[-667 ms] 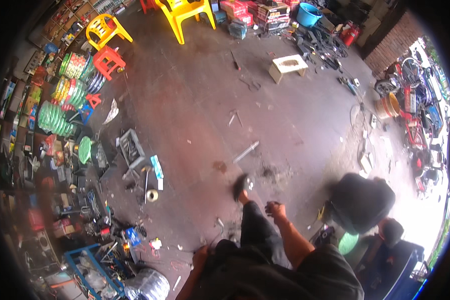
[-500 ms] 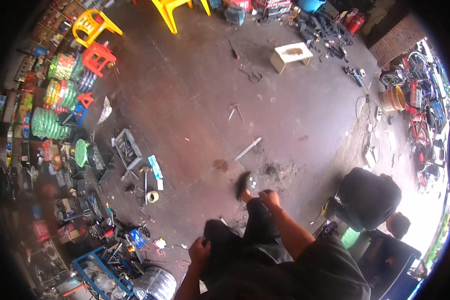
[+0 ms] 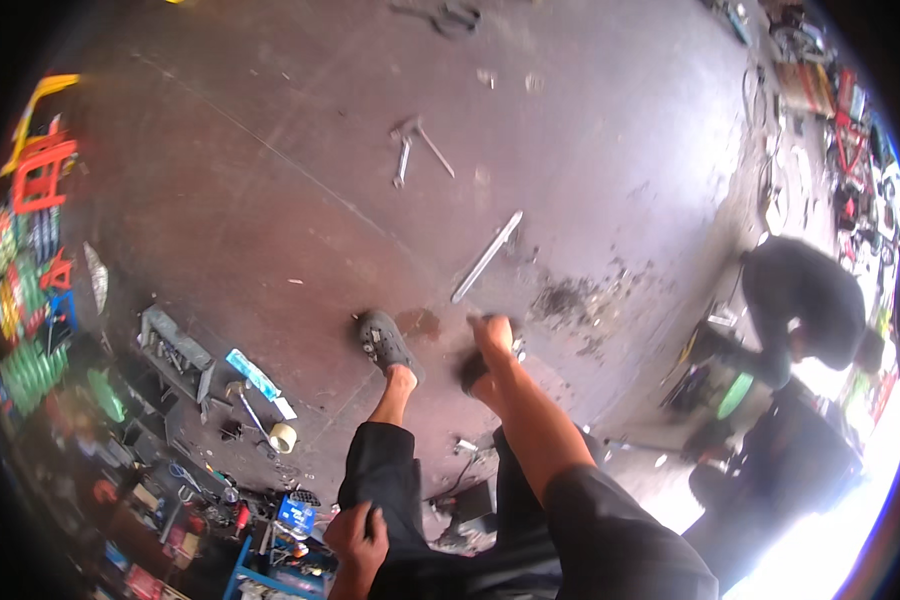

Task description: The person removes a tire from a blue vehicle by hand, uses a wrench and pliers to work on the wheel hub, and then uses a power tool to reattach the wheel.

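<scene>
- Smooth, reddish-brown floor (image 3: 240,240), scuffed and crossed by a thin straight seam, fills most of the view.
- Long metal bar (image 3: 486,258), straight, slim and silvery-grey, lies flat and slantwise on it, just beyond my right hand.
- My right hand (image 3: 493,338) is out in front at the end of a bare forearm, fingers loosely curled; blur keeps me from telling whether they hold anything. It hides part of my dark right shoe (image 3: 477,373).
- My left hand (image 3: 356,537) is by my left thigh, fingers bent into a loose fist; a small dark patch shows at them, and I cannot tell whether it is something held.
- My left shoe (image 3: 385,342), a grey clog with holes, is beside a flat brown stain (image 3: 419,322).
- Dark, crumbly debris (image 3: 570,298) is scattered right of the bar.
- Farther out, two slender metal tools (image 3: 404,160) lie close together, angled apart.
- To the left, a grey, hard-edged tray (image 3: 198,380) holds metal parts; near it are a flat light-blue packet (image 3: 252,373) and a ring of pale tape (image 3: 283,437).
- To the right, a person in dark clothing (image 3: 810,295) bends low.
</scene>
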A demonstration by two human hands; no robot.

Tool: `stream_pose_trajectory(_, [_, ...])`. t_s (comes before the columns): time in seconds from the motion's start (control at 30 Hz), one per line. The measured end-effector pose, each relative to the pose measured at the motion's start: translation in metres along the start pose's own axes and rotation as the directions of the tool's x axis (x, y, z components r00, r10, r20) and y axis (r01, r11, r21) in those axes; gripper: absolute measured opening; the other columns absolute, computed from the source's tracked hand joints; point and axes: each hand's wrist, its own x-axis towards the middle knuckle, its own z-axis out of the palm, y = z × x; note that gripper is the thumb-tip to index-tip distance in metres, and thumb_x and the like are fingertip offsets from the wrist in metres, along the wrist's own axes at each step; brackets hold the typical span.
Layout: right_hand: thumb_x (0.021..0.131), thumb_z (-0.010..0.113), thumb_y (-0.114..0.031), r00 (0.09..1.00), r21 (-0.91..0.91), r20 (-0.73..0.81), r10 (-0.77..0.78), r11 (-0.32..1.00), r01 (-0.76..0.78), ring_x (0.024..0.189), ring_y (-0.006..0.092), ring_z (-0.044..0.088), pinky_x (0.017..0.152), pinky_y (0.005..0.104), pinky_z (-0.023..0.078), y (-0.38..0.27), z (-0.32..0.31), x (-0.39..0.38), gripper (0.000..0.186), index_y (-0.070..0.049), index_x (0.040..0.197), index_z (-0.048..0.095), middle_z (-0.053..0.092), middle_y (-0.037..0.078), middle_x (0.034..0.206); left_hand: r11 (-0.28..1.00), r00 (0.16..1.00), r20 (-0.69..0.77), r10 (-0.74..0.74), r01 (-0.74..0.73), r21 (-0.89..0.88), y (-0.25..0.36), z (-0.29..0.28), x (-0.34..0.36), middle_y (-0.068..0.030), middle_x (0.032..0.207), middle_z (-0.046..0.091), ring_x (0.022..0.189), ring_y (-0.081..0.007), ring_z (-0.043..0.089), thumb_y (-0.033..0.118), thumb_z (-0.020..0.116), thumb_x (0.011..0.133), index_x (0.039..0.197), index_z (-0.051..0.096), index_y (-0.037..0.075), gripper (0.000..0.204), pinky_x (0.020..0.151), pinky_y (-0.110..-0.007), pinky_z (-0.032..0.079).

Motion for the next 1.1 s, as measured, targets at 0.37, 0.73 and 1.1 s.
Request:
stream_pose_trajectory(0.37, [0.071, 0.066, -0.044, 0.913, 0.246, -0.234, 0.335, 0.929, -0.277, 0.089, 0.0390, 0.062, 0.080, 0.0456, 0.048, -0.003, 0.095, 0.111, 0.050, 0.000, 0.093, 0.061, 0.064, 0.022, 0.093, 0.900, 0.857, 0.348, -0.381, 0.258, 0.351, -0.103, -0.045, -0.012, -0.0114, 0.115, 0.058, 0.121, -0.0235, 0.044, 0.038, 0.067, 0.078, 0.117, 0.053, 0.010, 0.049, 0.101, -0.036, 0.035])
stream_pose_trajectory(0.73, [0.084, 0.058, -0.024, 0.905, 0.854, 0.218, -0.366, 0.520, 0.004, 0.075, 0.0188, 0.061, 0.069, 0.0310, 0.048, -0.036, -0.077, -0.146, 0.022, -0.003, 0.090, 0.061, 0.063, 0.009, 0.083, 0.976, 0.886, 0.463, 0.031, 0.073, -0.206, 0.005, -0.030, 0.088, -0.0123, 0.071, 0.063, 0.063, -0.0261, 0.061, 0.013, 0.065, 0.078, 0.094, 0.064, 0.003, 0.018, 0.060, -0.036, 0.049])
stream_pose_trajectory(1.1, [0.089, 0.061, -0.026, 0.932, 0.934, -0.354, 0.080, 0.071, 0.349, 0.077, 0.0126, 0.057, 0.070, 0.0271, 0.046, -0.058, -0.153, -0.433, 0.026, -0.001, 0.097, 0.062, 0.057, 0.003, 0.085, 0.888, 0.319, 0.891, 0.323, 0.223, -0.402, 0.228, -0.132, 0.095, -0.0109, 0.082, 0.060, 0.061, -0.0164, 0.057, 0.008, 0.048, 0.080, 0.117, 0.047, -0.003, 0.038, 0.047, -0.026, 0.046])
